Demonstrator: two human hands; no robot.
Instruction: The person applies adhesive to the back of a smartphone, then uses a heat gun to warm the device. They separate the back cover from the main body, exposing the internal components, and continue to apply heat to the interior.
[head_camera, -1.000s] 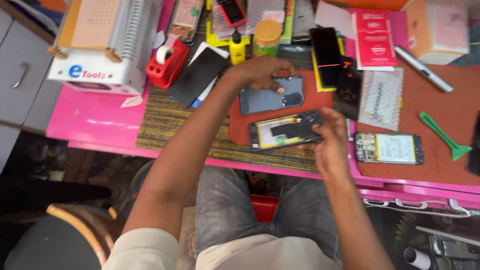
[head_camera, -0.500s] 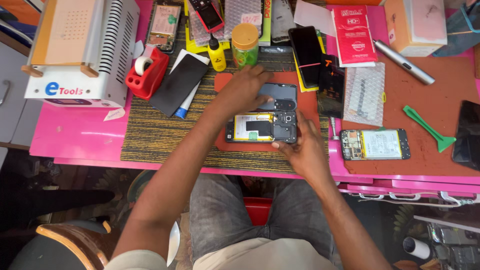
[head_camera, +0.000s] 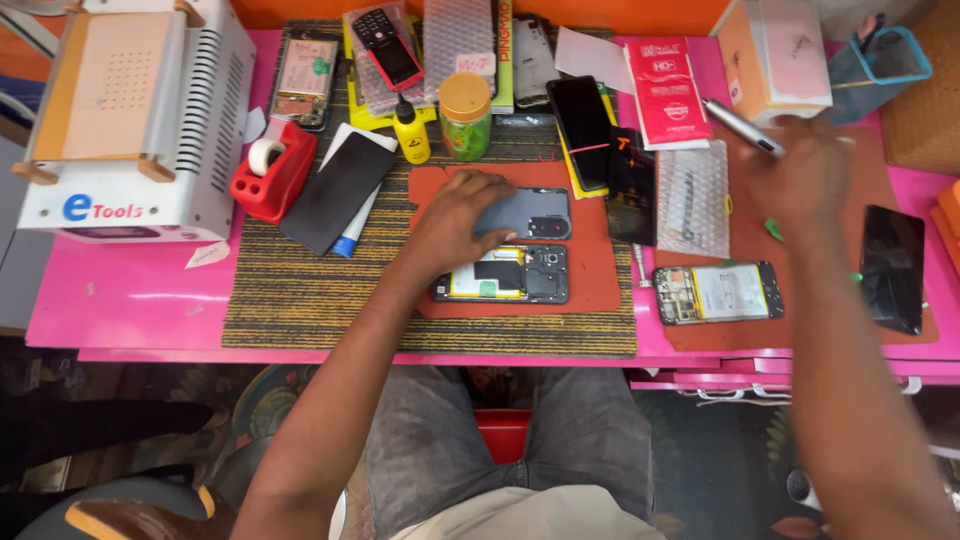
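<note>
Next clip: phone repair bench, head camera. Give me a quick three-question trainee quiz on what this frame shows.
1. True or false: the left hand rests on the grey back cover above the opened phone.
2. What is the right hand over? A) the red tape dispenser B) the green pry tool on the brown mat C) the yellow-capped jar
3. Fill in: a second opened phone lies on the ____ side of the bench.

Key
1. True.
2. B; the hand is blurred, so whether it grips anything cannot be told.
3. Right.
</note>
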